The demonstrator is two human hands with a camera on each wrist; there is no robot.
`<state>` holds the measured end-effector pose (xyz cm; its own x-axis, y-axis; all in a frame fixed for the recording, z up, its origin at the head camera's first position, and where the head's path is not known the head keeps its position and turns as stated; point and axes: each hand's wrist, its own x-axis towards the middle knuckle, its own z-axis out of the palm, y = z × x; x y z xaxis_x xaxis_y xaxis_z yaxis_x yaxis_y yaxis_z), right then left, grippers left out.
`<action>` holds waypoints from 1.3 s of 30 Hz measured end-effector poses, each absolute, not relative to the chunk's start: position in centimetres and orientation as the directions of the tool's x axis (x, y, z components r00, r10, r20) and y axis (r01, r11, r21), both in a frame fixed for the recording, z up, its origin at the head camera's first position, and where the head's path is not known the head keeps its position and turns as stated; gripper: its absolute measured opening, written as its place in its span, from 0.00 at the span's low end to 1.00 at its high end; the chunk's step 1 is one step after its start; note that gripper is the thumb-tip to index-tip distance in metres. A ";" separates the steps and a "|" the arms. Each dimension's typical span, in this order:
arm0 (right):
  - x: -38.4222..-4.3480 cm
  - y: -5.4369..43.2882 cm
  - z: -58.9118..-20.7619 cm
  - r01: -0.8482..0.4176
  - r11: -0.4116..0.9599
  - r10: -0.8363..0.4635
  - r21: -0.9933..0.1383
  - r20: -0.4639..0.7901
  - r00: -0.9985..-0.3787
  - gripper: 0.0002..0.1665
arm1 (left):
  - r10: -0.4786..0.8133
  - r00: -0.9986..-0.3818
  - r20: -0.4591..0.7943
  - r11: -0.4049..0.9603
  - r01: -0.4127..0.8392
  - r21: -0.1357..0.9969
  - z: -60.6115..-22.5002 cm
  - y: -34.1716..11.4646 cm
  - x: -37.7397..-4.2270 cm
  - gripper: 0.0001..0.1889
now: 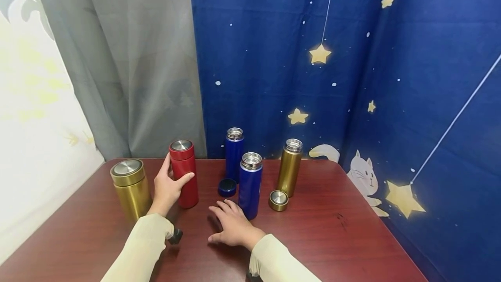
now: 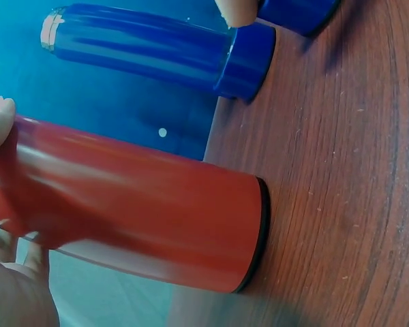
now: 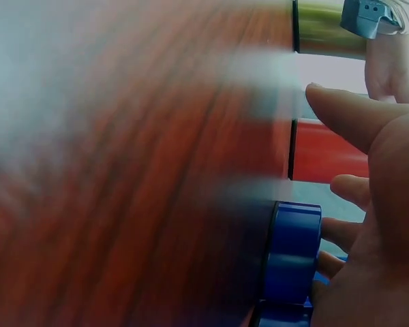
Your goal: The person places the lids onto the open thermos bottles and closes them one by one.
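My left hand (image 1: pixel 168 188) grips a red thermos flask (image 1: pixel 188 186) around its upper body, thumb across the front and fingers behind. The flask has a steel-topped red lid on and stands upright, its black-rimmed base at the wooden table in the left wrist view. My right hand (image 1: pixel 232 225) hovers low with spread, relaxed fingers and nothing in its grasp. It is just left of the front blue flask (image 1: pixel 250 190), which stands lidless, its steel mouth showing. A loose blue lid (image 1: pixel 227 187) lies beyond the right fingertips, before the rear lidless blue flask (image 1: pixel 234 156).
A wide gold flask (image 1: pixel 131 190) with its lid on stands left of my left hand. A slimmer, lidless gold flask (image 1: pixel 290 169) stands back right, its gold lid (image 1: pixel 278 200) on the table (image 1: pixel 332 238) before it. Curtains (image 1: pixel 274 64) hang behind.
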<state>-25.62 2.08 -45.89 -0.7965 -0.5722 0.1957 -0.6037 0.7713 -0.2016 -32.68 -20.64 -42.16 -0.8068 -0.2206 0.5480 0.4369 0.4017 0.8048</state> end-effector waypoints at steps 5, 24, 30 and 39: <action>-25.4 2.3 -45.7 -0.606 0.773 -0.581 -0.191 0.173 -0.796 0.47 | -0.243 -0.802 0.546 0.414 0.423 0.806 -42.2 -20.7 -32.9 0.51; -25.1 3.8 -44.8 -0.645 0.763 -0.641 0.037 0.169 -0.749 0.43 | -0.249 -0.788 0.563 0.437 0.427 0.792 -42.7 -20.6 -33.2 0.51; -25.0 4.0 -44.5 -0.645 0.762 -0.644 0.059 0.176 -0.744 0.40 | -0.246 -0.785 0.568 0.461 0.420 0.781 -42.8 -20.6 -33.3 0.51; -24.9 4.3 -44.2 -0.632 0.772 -0.633 0.069 0.181 -0.753 0.35 | -0.257 -0.748 0.611 0.500 0.438 0.747 -42.5 -20.6 -33.2 0.51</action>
